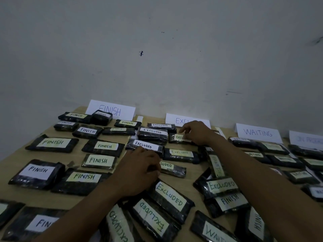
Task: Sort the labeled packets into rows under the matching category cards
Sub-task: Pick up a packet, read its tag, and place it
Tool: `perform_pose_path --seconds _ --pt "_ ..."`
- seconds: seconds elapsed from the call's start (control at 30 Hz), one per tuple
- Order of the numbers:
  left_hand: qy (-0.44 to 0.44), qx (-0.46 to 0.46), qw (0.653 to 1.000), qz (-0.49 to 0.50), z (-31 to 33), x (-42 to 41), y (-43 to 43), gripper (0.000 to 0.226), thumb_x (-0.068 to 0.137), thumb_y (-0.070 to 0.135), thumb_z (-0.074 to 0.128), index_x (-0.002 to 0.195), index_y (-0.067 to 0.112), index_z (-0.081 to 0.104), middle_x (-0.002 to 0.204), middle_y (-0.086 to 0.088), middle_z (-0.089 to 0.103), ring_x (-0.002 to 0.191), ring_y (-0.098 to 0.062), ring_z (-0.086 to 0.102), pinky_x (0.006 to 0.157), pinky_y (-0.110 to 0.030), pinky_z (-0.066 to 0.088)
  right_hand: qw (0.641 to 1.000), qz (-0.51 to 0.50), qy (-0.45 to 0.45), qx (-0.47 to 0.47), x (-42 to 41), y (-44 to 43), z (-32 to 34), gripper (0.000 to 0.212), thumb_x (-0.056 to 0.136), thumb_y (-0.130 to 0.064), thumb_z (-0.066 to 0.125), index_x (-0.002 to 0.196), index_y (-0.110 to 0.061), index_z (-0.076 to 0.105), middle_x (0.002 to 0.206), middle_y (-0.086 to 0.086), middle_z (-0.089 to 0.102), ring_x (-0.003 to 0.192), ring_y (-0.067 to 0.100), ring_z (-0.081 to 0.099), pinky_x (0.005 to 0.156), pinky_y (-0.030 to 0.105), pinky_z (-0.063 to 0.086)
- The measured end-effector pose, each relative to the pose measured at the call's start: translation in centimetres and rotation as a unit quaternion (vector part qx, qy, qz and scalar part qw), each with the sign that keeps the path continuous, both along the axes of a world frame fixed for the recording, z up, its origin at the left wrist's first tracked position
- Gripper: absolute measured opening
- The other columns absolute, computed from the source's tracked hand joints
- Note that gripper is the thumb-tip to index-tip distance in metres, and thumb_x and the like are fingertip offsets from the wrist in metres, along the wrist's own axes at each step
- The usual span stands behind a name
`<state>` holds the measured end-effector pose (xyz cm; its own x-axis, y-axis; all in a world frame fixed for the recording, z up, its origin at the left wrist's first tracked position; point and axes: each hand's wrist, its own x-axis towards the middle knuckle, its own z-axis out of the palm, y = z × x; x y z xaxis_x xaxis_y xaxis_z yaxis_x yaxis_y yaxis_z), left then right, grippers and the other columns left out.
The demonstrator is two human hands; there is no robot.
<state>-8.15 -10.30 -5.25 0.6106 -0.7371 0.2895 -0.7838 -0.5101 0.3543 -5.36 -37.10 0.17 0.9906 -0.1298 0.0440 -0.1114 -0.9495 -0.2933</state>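
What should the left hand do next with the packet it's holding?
Probably nudge it a little straighter. The left hand grips the end of an EXCLUDED packet that already lies in the column under the EXCLUDED card, slightly askew beside its neighbours.

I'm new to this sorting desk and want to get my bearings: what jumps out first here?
Dark packets with hand-lettered labels cover the table, ranked below the white FINISH card, EXCLUDED card and WAITING card along the wall. In the middle the left hand and right hand both reach into the EXCLUDED rows, the right hand gripping one EXCLUDED packet just under its card.
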Motion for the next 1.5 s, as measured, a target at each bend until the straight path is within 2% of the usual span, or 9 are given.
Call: perform_pose_path --seconds 0.13,0.33,0.5,0.7,0.83,1.0,1.1,1.23,1.5 --pt "0.000 -0.010 1.000 -0.002 0.1 -0.1 0.0 0.028 0.083 0.044 0.047 0.096 0.034 0.069 0.120 0.024 0.056 0.112 -0.006 0.041 0.086 -0.030 0.028 0.998 -0.016 -0.047 0.047 -1.1 0.0 0.7 0.021 0.082 -0.013 0.071 0.102 -0.018 0.069 0.100 0.002 0.064 0.091 0.015 0.058 0.075 0.021 0.040" --pt "0.037 -0.056 0.998 0.017 0.7 -0.8 0.1 0.007 0.082 0.030 0.059 0.084 0.033 0.065 0.100 0.016 0.063 0.097 -0.005 0.049 0.085 -0.032 0.042 0.990 0.066 0.126 0.005 -4.7 2.0 1.2 0.037 0.075 -0.025 0.079 0.111 -0.024 0.069 0.098 -0.008 0.067 0.089 0.009 0.061 0.068 0.016 0.041" --pt "0.103 -0.103 0.988 0.059 1.1 -0.9 0.4 0.020 0.083 0.014 0.067 0.078 0.032 0.060 0.089 0.015 0.063 0.086 0.001 0.056 0.075 -0.019 0.046 0.996 0.060 0.046 -0.043 -5.9 2.1 0.5 0.033 0.082 -0.024 0.072 0.115 -0.023 0.068 0.112 -0.003 0.067 0.100 0.011 0.060 0.084 0.026 0.047" --pt "0.113 -0.094 0.987 0.064 2.4 -0.6 1.4 0.022 0.080 0.005 0.071 0.080 0.026 0.065 0.092 0.017 0.059 0.087 0.005 0.053 0.074 -0.007 0.040 0.994 0.062 -0.047 0.080 -9.4 4.5 0.4 0.022 0.081 -0.021 0.074 0.101 -0.028 0.070 0.090 -0.016 0.065 0.073 -0.007 0.053 0.064 0.013 0.037" --pt "0.080 -0.005 0.993 0.085 2.6 -0.4 2.1 0.024 0.078 0.014 0.072 0.091 0.033 0.069 0.094 0.015 0.054 0.096 -0.007 0.056 0.082 -0.028 0.051 0.995 0.082 0.019 0.045 -11.7 6.4 -0.3 0.033 0.080 -0.027 0.075 0.112 -0.029 0.066 0.102 -0.012 0.065 0.089 0.002 0.058 0.072 0.016 0.043" --pt "0.025 -0.014 0.993 0.115 2.6 -0.9 1.9 0.014 0.083 0.022 0.070 0.091 0.034 0.068 0.080 0.024 0.043 0.085 -0.008 0.051 0.073 -0.026 0.044 0.997 0.057 -0.048 0.019 -13.5 7.1 -1.0 0.021 0.085 -0.036 0.068 0.104 -0.030 0.064 0.103 -0.013 0.059 0.090 0.001 0.052 0.071 0.016 0.039" --pt "0.002 -0.019 0.993 0.112 2.2 -0.9 1.4 0.010 0.085 0.023 0.069 0.092 0.030 0.069 0.088 0.016 0.059 0.089 -0.009 0.052 0.074 -0.027 0.044 0.996 0.063 -0.032 0.063 -14.8 7.7 -0.6 0.015 0.081 -0.035 0.073 0.091 -0.027 0.066 0.091 -0.013 0.064 0.074 -0.004 0.054 0.064 0.014 0.039" --pt "-0.033 -0.025 0.994 0.102 2.3 -0.9 1.3 0.005 0.084 0.025 0.069 0.088 0.026 0.070 0.091 0.009 0.064 0.089 -0.012 0.055 0.073 -0.030 0.046 0.993 0.068 0.063 0.072 -16.2 8.9 -0.8 0.040 0.070 -0.047 0.078 0.103 -0.031 0.061 0.092 -0.013 0.065 0.079 0.000 0.059 0.072 0.024 0.050" --pt "0.091 -0.014 0.995 0.021 4.0 -3.1 2.4 0.013 0.088 0.028 0.066 0.101 0.029 0.067 0.093 0.017 0.064 0.085 0.004 0.057 0.068 -0.015 0.043 0.978 0.076 0.053 0.186 -16.1 10.0 -0.3 0.050 0.065 -0.014 0.086 0.106 -0.029 0.060 0.094 -0.007 0.060 0.074 0.004 0.056 0.063 0.020 0.048"
